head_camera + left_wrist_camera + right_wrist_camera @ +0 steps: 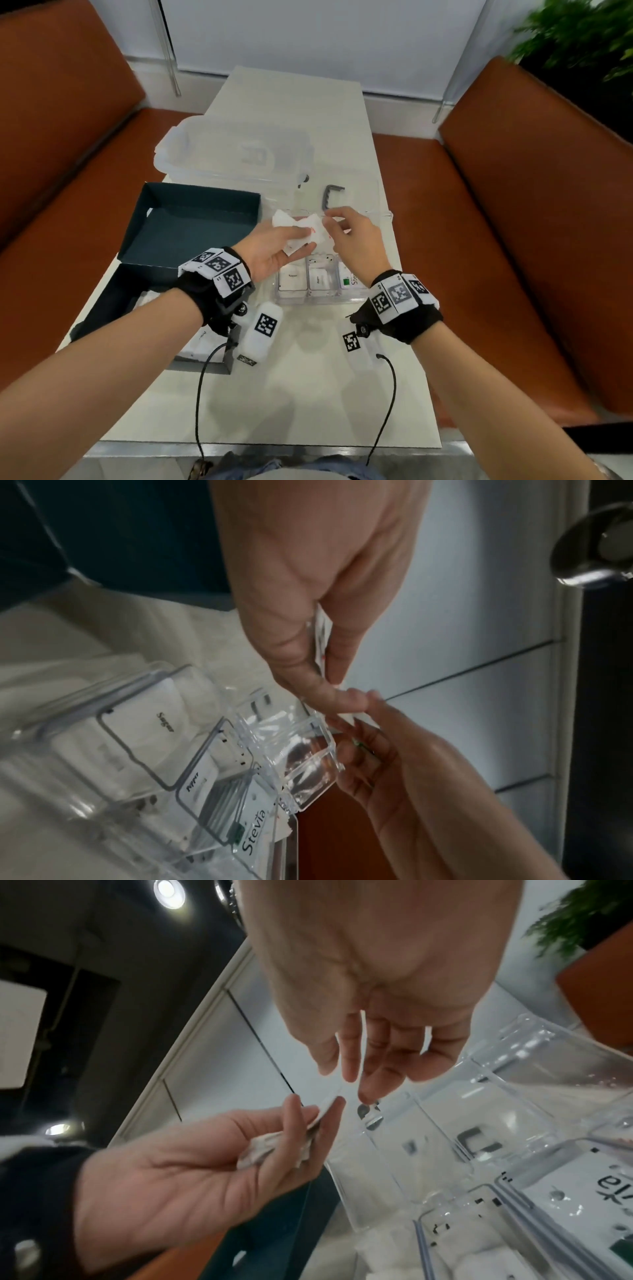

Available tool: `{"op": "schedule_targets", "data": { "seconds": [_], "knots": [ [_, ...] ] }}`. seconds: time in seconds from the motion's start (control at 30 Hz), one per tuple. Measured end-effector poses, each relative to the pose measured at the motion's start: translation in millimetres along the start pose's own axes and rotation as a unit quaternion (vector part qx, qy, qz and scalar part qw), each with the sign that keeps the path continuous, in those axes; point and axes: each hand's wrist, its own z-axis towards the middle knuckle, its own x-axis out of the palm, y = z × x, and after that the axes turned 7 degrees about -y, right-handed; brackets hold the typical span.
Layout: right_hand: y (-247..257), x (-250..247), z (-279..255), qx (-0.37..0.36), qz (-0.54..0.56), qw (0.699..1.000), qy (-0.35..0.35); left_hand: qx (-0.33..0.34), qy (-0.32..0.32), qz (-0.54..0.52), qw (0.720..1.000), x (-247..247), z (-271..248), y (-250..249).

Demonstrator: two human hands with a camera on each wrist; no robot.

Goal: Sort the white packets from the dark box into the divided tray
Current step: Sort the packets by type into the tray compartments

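Observation:
My left hand (303, 240) is held palm up over the far side of the clear divided tray (291, 301) and grips a small bunch of white packets (301, 228) with red print. My right hand (328, 219) meets it from the right, thumb and forefinger pinching the edge of one packet. In the left wrist view the packets (320, 639) sit between my left thumb and fingers. The right wrist view shows the packets (263, 1148) across my left fingers. The tray's near compartments hold packets labelled Sugar, Pepper and Stevia. The dark box (102, 308) at lower left holds more white packets (197, 344).
An empty dark box half (191, 222) lies beyond the dark box. A clear lidded container (236, 150) stands at the back, with a grey handle piece (330, 197) beside it. A white marked bottle (262, 332) and a marker tag (351, 342) lie near my wrists. Orange benches flank the table.

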Motion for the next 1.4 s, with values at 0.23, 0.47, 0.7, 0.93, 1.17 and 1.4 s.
{"op": "schedule_targets", "data": {
  "seconds": [0.23,0.47,0.7,0.93,1.17,1.4],
  "knots": [
    [-19,-36,5,0.078,0.021,0.997,-0.018,-0.007,0.024,0.034,0.999,35,0,13],
    [-31,-72,9,0.146,0.111,0.981,-0.068,0.012,0.018,0.02,1.0,51,0,22],
    [-22,-60,-6,0.203,0.237,0.95,0.015,0.086,-0.018,0.036,0.995,53,2,35],
    [-22,-43,-8,0.237,0.281,0.93,-0.009,0.076,0.004,0.042,0.996,49,-8,30],
    [-17,-38,-16,0.249,0.326,0.912,0.014,0.075,-0.002,0.048,0.996,45,-10,34],
    [-21,-48,-10,0.22,0.269,0.938,0.013,0.023,0.033,0.038,0.998,42,-10,31]
  ]
}}
